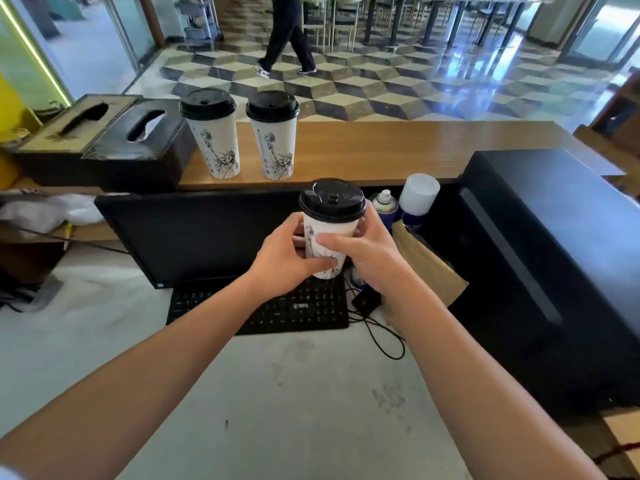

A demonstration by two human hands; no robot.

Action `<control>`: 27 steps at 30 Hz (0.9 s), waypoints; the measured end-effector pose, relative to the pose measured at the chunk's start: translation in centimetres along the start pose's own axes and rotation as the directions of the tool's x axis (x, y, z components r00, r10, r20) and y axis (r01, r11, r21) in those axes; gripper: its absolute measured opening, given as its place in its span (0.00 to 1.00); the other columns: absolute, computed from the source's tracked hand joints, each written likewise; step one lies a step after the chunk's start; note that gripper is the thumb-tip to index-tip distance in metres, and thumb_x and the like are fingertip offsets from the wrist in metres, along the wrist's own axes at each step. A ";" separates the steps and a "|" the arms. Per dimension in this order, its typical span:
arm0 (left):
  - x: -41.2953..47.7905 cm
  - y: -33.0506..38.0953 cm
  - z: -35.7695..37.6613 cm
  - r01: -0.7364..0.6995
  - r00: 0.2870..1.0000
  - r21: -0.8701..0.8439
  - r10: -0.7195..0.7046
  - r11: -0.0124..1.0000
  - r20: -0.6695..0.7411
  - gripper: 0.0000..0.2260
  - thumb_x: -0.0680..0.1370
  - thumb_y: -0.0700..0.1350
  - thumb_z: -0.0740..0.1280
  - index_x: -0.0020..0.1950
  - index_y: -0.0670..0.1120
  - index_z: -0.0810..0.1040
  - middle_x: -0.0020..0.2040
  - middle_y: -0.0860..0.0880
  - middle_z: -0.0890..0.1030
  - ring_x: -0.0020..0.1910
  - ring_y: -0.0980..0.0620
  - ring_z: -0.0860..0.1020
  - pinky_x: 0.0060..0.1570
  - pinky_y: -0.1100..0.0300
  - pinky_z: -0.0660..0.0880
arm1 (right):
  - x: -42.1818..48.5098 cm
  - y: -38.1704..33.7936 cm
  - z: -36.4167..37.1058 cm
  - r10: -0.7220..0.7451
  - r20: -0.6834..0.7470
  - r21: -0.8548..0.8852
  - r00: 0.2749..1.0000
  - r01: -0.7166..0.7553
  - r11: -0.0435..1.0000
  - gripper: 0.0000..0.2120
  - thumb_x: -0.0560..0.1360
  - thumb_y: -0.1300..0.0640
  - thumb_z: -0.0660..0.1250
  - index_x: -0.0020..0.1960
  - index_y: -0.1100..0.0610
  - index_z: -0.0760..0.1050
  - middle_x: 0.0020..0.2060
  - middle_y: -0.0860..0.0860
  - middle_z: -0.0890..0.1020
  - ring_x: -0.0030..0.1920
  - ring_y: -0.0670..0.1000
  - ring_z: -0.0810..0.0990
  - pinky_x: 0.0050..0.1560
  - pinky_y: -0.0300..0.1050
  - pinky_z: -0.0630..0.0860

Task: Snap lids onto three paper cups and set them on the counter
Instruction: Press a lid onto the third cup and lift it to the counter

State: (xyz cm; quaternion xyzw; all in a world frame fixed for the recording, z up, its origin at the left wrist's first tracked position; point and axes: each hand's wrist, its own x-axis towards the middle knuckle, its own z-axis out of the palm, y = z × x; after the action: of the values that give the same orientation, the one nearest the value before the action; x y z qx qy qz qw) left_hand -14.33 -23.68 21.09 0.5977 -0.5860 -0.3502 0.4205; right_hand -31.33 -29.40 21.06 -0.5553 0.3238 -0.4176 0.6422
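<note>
Two white paper cups with ink drawings and black lids stand upright side by side on the wooden counter (381, 150): the left cup (216, 140) and the right cup (275, 140). A third cup (329, 230), also capped with a black lid (332, 199), is held in the air above the keyboard. My left hand (287, 258) grips its body from the left, thumb across the front. My right hand (370, 251) wraps it from the right, thumb laid over the drawing.
Two dark tissue boxes (104, 140) sit left of the cups on the counter. Below are a black monitor (194, 233), a keyboard (277, 306), spray cans (408, 202), a brown paper bag (426, 265) and a black unit (554, 254) at right. A person walks on the tiled floor beyond.
</note>
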 end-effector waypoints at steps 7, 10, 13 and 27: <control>7.1 4.0 -0.5 -0.072 0.992 -0.006 0.071 0.997 -0.104 0.33 0.64 0.52 0.82 0.67 0.51 0.74 0.60 0.52 0.82 0.57 0.52 0.81 0.59 0.45 0.79 | 6.5 -4.4 -1.5 -0.119 -0.045 0.018 0.992 0.120 0.993 0.37 0.66 0.60 0.81 0.71 0.58 0.71 0.62 0.62 0.82 0.62 0.61 0.83 0.61 0.62 0.81; 9.8 4.5 -0.5 -0.082 0.988 -0.029 0.078 0.996 -0.136 0.32 0.66 0.48 0.82 0.67 0.49 0.74 0.59 0.51 0.82 0.55 0.51 0.83 0.56 0.46 0.81 | 8.8 -5.4 -1.9 -0.144 -0.067 -0.013 0.987 0.144 0.990 0.35 0.66 0.59 0.81 0.70 0.59 0.72 0.62 0.63 0.82 0.62 0.63 0.83 0.63 0.68 0.78; 11.9 4.3 -0.3 -0.080 0.981 -0.052 0.069 0.995 -0.180 0.33 0.67 0.45 0.82 0.68 0.49 0.73 0.60 0.50 0.82 0.55 0.51 0.83 0.56 0.46 0.81 | 10.6 -5.6 -2.0 -0.142 -0.087 -0.027 0.986 0.140 0.990 0.35 0.66 0.59 0.81 0.70 0.60 0.73 0.62 0.63 0.82 0.61 0.64 0.83 0.62 0.70 0.79; 17.6 1.9 1.1 -0.032 0.976 -0.010 0.029 0.999 -0.217 0.31 0.69 0.47 0.80 0.69 0.47 0.72 0.62 0.52 0.80 0.59 0.51 0.80 0.59 0.49 0.79 | 16.4 -2.7 -3.7 -0.088 -0.136 -0.027 0.987 0.085 0.996 0.31 0.69 0.61 0.77 0.69 0.61 0.73 0.61 0.64 0.82 0.61 0.66 0.82 0.60 0.71 0.79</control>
State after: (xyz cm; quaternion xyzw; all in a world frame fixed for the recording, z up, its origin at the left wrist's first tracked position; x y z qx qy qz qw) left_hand -14.92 -41.26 23.64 0.6203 -0.5435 -0.2802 0.4912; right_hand -27.81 -45.77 23.92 -0.5456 0.3472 -0.4788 0.5937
